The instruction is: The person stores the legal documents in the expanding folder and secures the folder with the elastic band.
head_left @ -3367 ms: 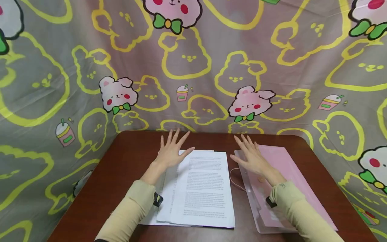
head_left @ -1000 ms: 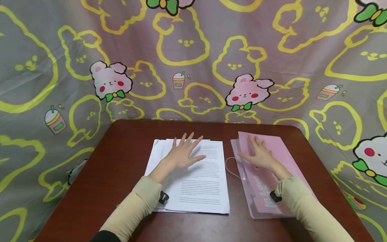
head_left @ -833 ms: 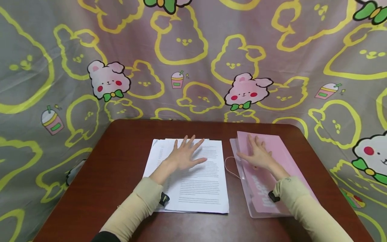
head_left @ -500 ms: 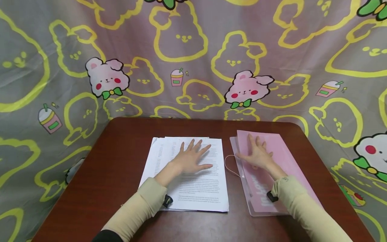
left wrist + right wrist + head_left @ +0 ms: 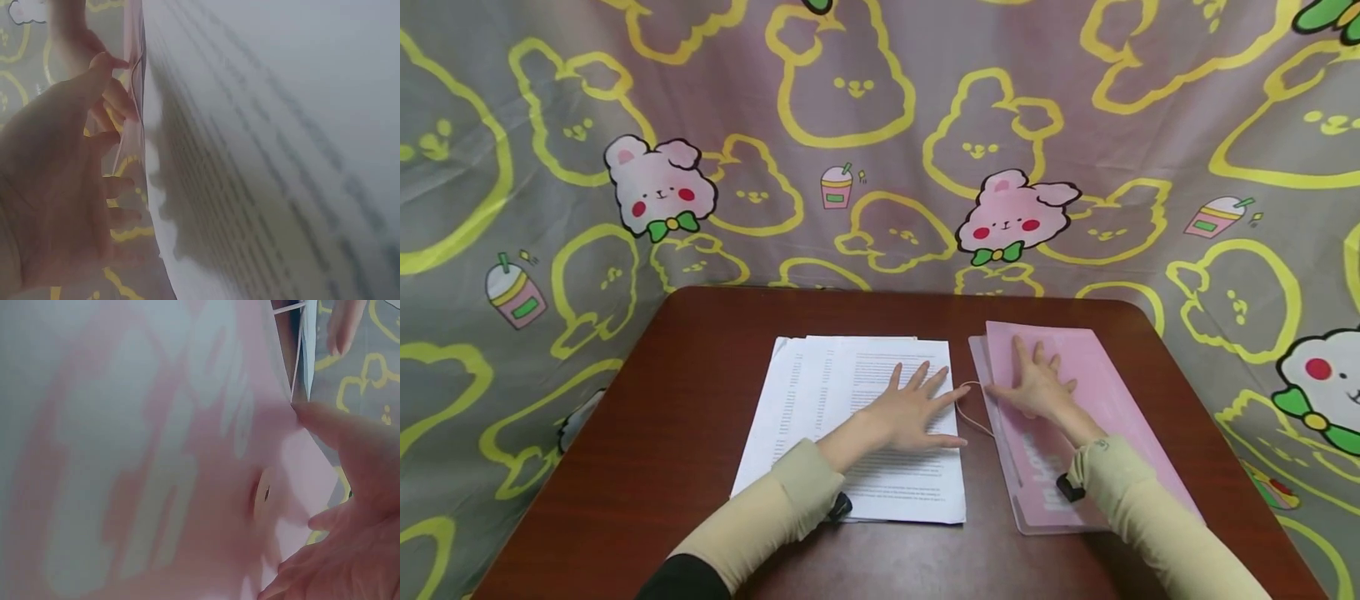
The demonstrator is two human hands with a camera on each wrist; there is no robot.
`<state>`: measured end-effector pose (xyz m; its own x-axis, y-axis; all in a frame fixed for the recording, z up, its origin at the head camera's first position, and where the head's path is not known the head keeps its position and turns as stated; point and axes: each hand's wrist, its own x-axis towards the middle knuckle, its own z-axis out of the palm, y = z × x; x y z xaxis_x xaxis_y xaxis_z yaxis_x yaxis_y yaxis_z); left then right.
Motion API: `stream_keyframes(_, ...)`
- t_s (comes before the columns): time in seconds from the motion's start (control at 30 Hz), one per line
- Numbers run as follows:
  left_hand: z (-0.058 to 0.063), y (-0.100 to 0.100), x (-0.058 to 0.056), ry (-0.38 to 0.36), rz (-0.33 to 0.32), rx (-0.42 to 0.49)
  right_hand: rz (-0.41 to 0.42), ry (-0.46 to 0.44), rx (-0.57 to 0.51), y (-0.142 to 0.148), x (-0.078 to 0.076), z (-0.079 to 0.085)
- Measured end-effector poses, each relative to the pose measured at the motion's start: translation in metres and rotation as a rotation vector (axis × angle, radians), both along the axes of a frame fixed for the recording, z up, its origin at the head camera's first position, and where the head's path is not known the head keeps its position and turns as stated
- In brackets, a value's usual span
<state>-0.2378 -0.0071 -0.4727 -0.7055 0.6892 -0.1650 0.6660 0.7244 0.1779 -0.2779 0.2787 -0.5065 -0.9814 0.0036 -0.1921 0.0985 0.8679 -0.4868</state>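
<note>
A stack of printed papers (image 5: pixel 805 400) lies on the table, its sheets fanned a little to the left. My left hand (image 5: pixel 906 417), fingers spread, is over the right part of the stack, thumb and little fingertips at its right edge. The left wrist view shows that hand's shadow on the top sheet. To the right lies a pink plastic folder (image 5: pixel 1120 417) with pale lettering, a round button (image 5: pixel 264 495) and a thin cord (image 5: pixel 976 417) looping out leftward. My right hand (image 5: pixel 1037 387) is spread over its upper left, fingertips right at the cover. Neither hand grips anything.
The dark red-brown table (image 5: pixel 677 400) has rounded far corners. A grey patterned curtain (image 5: pixel 880 83) with rabbit faces and drink cups hangs behind it and at both sides. A dark strip of tabletop separates papers and folder.
My left hand has moved right across the papers toward the folder. My right hand has come down over the folder and barely shifts lately. The head view has tilted lower.
</note>
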Motion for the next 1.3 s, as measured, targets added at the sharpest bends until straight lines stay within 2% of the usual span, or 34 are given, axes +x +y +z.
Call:
stream_keyframes(0.27, -0.008, 0.018, -0.006, -0.002, 0.007, -0.039, 0.046, -0.040, -0.021, 0.018, -0.019, -0.018)
stream_keyframes(0.4, -0.014, 0.025, -0.009, -0.002, 0.018, -0.054, 0.058, -0.057, -0.040, 0.022, -0.022, -0.021)
stream_keyframes(0.53, -0.027, 0.032, -0.015, -0.043, 0.022, -0.035, 0.064, -0.061, -0.057, 0.027, -0.026, -0.025)
stream_keyframes(0.63, -0.030, 0.036, -0.017, -0.042, 0.016, -0.065, 0.076, -0.055, -0.079, 0.031, -0.026, -0.025)
stream_keyframes(0.77, -0.023, 0.037, -0.014, -0.003, 0.008, -0.112, 0.106, -0.075, -0.131, 0.019, -0.007, 0.012)
stream_keyframes(0.87, -0.020, 0.037, -0.013, -0.006, 0.005, -0.097, 0.132, -0.103, -0.159, 0.008, 0.007, 0.042)
stream_keyframes(1.03, -0.020, 0.038, -0.013, -0.013, 0.000, -0.088, 0.174, -0.134, -0.209, 0.015, 0.006, 0.054)
stream_keyframes(1.13, -0.021, 0.038, -0.014, -0.012, -0.002, -0.091, 0.197, -0.180, -0.307, 0.022, 0.004, 0.062)
stream_keyframes(1.3, -0.022, 0.038, -0.016, -0.008, -0.007, -0.097, 0.207, -0.324, -0.500, 0.037, -0.002, 0.072)
